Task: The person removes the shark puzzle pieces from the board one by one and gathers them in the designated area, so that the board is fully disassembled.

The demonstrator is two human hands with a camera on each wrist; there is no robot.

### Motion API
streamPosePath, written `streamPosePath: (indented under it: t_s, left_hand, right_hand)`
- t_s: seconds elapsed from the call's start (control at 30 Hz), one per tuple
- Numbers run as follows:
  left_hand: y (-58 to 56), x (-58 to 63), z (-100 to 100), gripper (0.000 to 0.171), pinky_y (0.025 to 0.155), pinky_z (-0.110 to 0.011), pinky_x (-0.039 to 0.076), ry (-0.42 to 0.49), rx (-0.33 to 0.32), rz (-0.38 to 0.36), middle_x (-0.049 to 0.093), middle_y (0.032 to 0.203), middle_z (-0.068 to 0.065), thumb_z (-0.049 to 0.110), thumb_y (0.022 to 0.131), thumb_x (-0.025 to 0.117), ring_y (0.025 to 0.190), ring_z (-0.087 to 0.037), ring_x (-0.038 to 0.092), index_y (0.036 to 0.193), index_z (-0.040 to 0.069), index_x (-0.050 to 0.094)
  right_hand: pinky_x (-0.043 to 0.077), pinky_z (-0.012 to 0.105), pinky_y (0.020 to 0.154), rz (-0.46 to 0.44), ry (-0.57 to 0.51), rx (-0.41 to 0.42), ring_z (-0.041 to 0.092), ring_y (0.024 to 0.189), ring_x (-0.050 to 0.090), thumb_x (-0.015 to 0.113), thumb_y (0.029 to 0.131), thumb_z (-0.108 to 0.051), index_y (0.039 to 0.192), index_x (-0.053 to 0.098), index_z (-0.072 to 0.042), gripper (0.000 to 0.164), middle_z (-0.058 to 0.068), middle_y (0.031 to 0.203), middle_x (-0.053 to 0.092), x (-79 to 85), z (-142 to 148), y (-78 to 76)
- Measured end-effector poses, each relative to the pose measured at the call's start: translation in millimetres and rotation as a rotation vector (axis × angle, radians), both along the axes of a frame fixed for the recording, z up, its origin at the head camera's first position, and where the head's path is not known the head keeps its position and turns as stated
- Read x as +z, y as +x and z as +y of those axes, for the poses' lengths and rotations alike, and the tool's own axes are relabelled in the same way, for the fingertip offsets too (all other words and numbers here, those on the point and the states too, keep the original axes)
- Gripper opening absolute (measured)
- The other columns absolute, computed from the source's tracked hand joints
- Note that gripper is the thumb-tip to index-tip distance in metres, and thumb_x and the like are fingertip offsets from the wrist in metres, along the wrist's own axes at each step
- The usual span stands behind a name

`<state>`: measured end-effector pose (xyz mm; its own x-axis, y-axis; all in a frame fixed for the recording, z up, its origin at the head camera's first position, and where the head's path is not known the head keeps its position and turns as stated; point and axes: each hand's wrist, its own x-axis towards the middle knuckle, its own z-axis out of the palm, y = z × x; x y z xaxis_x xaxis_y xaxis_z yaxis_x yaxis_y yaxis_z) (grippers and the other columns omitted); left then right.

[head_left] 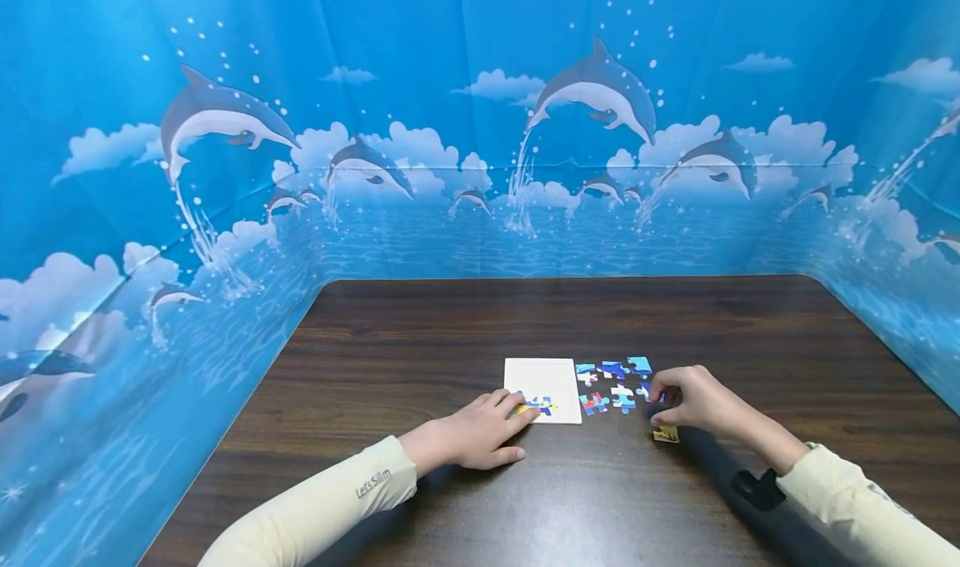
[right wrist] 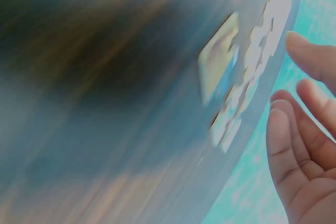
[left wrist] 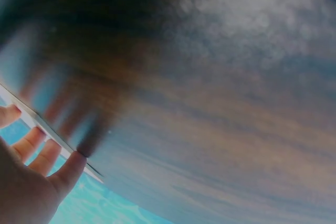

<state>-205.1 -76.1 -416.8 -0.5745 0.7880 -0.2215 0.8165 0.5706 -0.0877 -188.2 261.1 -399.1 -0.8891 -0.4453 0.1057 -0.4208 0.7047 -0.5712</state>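
Note:
My left hand [head_left: 487, 434] rests with fingers spread at the lower left of a white square puzzle board [head_left: 536, 377]. Beside those fingers, joined blue and yellow puzzle pieces [head_left: 542, 405] lie on the board's lower part. In the left wrist view, fingertips [left wrist: 73, 167] touch the edge of the board. My right hand [head_left: 693, 396] hovers over the right side of the loose pieces, its fingers bent. A gap shows between thumb and fingers in the right wrist view, with nothing between them. Just below it lies a yellow puzzle piece [head_left: 665, 434], blurred in the right wrist view.
Several loose puzzle pieces [head_left: 622, 396] lie in rows to the right of the board, mostly blue and white. All rest on a dark wooden table [head_left: 420, 325]. A blue dolphin-print curtain [head_left: 465, 133] rises along the table's back and sides.

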Motion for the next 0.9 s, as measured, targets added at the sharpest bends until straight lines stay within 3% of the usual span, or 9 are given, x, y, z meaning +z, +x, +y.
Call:
streamPosePath:
  t_s: [0.1, 0.3, 0.53, 0.73, 0.9]
  left_hand:
    - [0.2, 2.0, 1, 0.060, 0.109, -0.039, 0.034, 0.001, -0.010, -0.001, 0.033, 0.147, -0.009, 0.048, 0.098, 0.038, 0.133, -0.023, 0.034, 0.149, 0.020, 0.026]
    - [1.1, 2.6, 1, 0.061, 0.108, -0.038, 0.035, 0.011, -0.014, -0.002, 0.035, 0.145, -0.008, 0.048, 0.097, 0.040, 0.132, -0.022, 0.036, 0.149, 0.019, 0.026]
    - [6.0, 2.2, -1, 0.063, 0.109, -0.036, 0.034, 0.033, -0.011, 0.014, 0.035, 0.146, -0.009, 0.048, 0.096, 0.042, 0.134, -0.023, 0.035, 0.148, 0.013, 0.028]
    - [8.8, 2.6, -2, 0.065, 0.110, -0.036, 0.034, 0.021, -0.017, 0.036, 0.034, 0.147, -0.010, 0.049, 0.096, 0.041, 0.135, -0.024, 0.034, 0.146, 0.009, 0.030]
    - [9.5, 4.2, -3, 0.064, 0.109, -0.035, 0.035, 0.018, -0.022, 0.028, 0.035, 0.146, -0.009, 0.049, 0.096, 0.041, 0.133, -0.023, 0.036, 0.145, 0.009, 0.031]
  right_hand:
    - [0.048, 0.021, 0.058, -0.026, -0.029, 0.017, 0.001, 0.067, 0.053, 0.078, 0.072, -0.007, 0.086, 0.065, -0.004, 0.020, 0.005, 0.081, 0.063, 0.5, -14, -6.8]
    - [0.047, 0.020, 0.060, 0.013, -0.031, 0.123, 0.010, 0.070, 0.055, 0.076, 0.073, -0.005, 0.091, 0.067, -0.002, 0.020, 0.008, 0.083, 0.065, 1.3, -59, -19.7]
    - [0.050, 0.027, 0.068, -0.028, 0.143, 0.196, 0.020, 0.082, 0.059, 0.079, 0.072, -0.014, 0.106, 0.066, 0.004, 0.040, 0.012, 0.099, 0.063, 3.7, -117, -23.9]
    - [0.041, 0.024, 0.062, 0.031, 0.266, 0.198, 0.011, 0.070, 0.046, 0.084, 0.066, -0.021, 0.094, 0.068, 0.001, 0.039, 0.005, 0.081, 0.055, 0.8, -143, -22.2]
    - [0.040, 0.023, 0.060, 0.065, 0.266, 0.167, 0.011, 0.069, 0.044, 0.084, 0.066, -0.021, 0.088, 0.068, -0.001, 0.034, 0.003, 0.078, 0.052, -2.4, -147, -21.0]
